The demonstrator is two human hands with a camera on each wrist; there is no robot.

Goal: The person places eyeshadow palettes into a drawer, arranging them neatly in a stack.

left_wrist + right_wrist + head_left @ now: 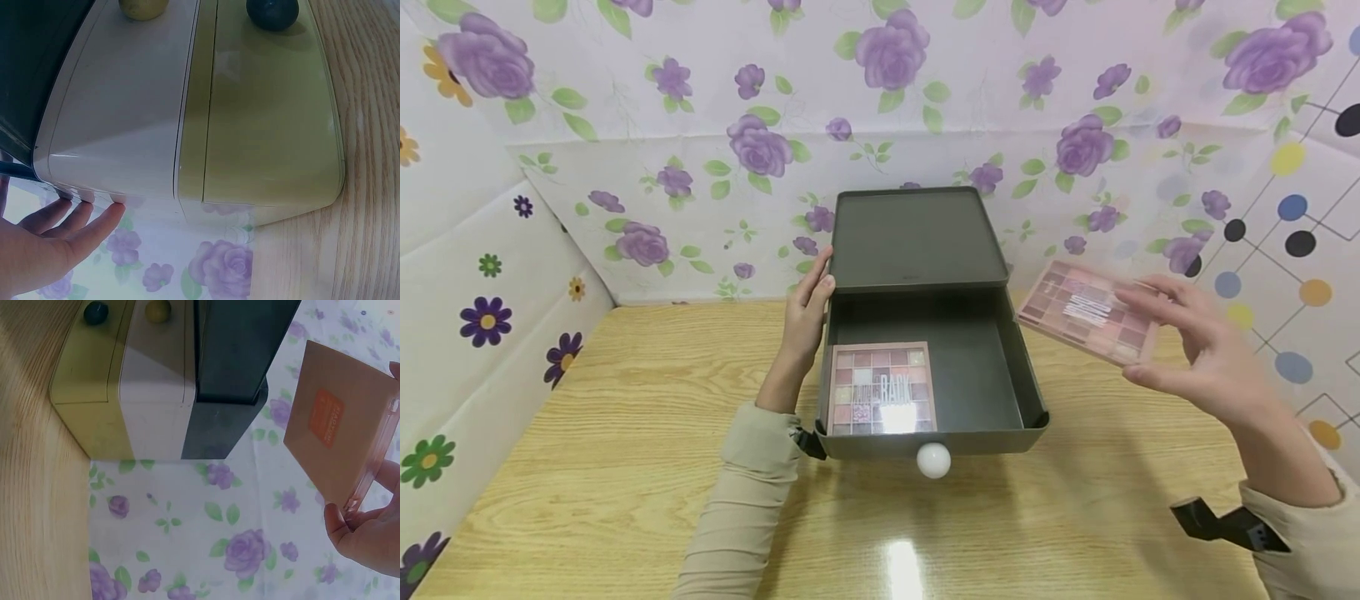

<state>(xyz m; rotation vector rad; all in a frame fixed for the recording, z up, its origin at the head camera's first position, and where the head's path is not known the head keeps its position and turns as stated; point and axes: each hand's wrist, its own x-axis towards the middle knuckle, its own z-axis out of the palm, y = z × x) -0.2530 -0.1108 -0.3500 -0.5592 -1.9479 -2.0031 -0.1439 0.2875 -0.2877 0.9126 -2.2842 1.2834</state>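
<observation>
A dark grey top drawer (pixel 973 367) stands pulled out of a small drawer unit (pixel 917 237). Inside it, at the left, an eyeshadow palette (pixel 882 388) with a pink rim lies face up. My right hand (pixel 1206 350) pinches a second eyeshadow palette (pixel 1086 310) by its right edge, in the air to the right of the drawer. The right wrist view shows the plain brownish back of this held palette (pixel 337 419), with an orange label. My left hand (pixel 805 321) rests its extended fingers on the unit's left side; in the left wrist view, fingertips (pixel 112 215) touch it.
Below the dark drawer sit a white drawer (pixel 125 94) and a yellow drawer (pixel 269 112), each with a round knob. A white knob (pixel 934 460) sticks out at the open drawer's front. The wooden table (pixel 647 417) meets flower-patterned cloth (pixel 700 200) behind.
</observation>
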